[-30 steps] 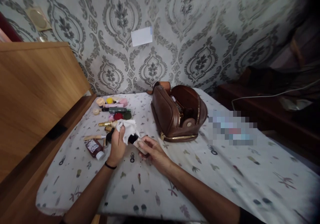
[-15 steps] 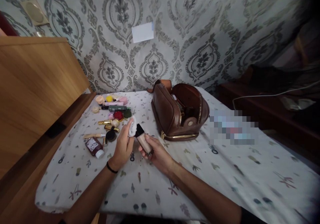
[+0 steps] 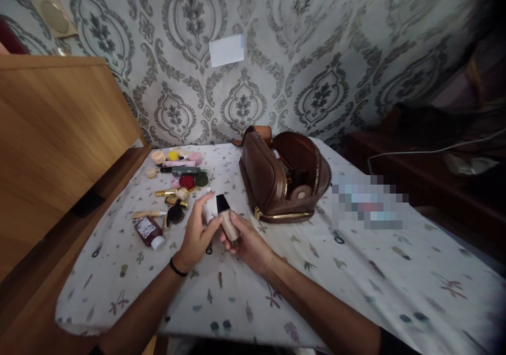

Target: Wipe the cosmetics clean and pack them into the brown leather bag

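Note:
My right hand (image 3: 248,241) is closed around a foundation bottle (image 3: 229,224), beige with a black cap, tilted with its cap up and to the left. In my left hand (image 3: 197,232) is a white wipe (image 3: 210,205), pressed against the side of the bottle near the cap. Just left of that hand lie a round black jar (image 3: 175,214), a dark red bottle with a white cap (image 3: 149,232) and a gold tube (image 3: 176,202). To the right of the bottle, an unzipped brown makeup bag (image 3: 263,178) stands open with small items inside, mostly hidden.
More cosmetics lie at the back left, among them a red round container (image 3: 187,182), a green tube (image 3: 185,171) and a pink tube (image 3: 179,163). A wooden cabinet (image 3: 59,144) borders the left side. Something blurred out (image 3: 369,202) lies on the patterned cloth (image 3: 300,291) at right.
My left hand has brought the wipe down and closer against the bottle, its thumb now reaching the bottle. My right hand and the bottle have barely moved.

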Tool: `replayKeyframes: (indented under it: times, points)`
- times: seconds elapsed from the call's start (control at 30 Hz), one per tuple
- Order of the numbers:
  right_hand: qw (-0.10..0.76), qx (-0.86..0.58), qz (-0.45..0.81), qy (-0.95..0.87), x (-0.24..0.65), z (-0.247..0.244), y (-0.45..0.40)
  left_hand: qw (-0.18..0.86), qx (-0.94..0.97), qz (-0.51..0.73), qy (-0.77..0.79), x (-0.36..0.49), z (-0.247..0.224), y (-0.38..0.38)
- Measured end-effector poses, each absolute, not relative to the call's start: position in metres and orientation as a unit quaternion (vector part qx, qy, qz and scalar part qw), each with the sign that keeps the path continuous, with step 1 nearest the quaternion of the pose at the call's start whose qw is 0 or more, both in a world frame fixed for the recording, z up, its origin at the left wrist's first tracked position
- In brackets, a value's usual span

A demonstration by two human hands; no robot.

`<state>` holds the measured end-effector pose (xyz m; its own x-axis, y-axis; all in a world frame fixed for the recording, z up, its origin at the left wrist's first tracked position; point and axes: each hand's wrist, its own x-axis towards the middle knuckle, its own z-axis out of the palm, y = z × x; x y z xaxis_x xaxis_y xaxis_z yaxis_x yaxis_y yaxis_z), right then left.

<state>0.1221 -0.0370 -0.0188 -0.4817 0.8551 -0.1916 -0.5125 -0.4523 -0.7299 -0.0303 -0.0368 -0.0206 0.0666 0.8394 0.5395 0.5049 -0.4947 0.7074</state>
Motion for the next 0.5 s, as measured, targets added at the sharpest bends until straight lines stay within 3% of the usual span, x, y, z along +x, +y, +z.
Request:
replayKeyframes:
  times: [0.23,0.5]
  points:
    - [0.382,-0.314,0.782,-0.380,0.120,-0.023,-0.038,0.263,0.695,0.480,0.467,-0.041,-0.014,-0.032]
    - [0.362,-0.324,0.726,-0.487,0.117,-0.027,-0.042,0.227,0.651,0.510,0.514,-0.039,-0.006,-0.032]
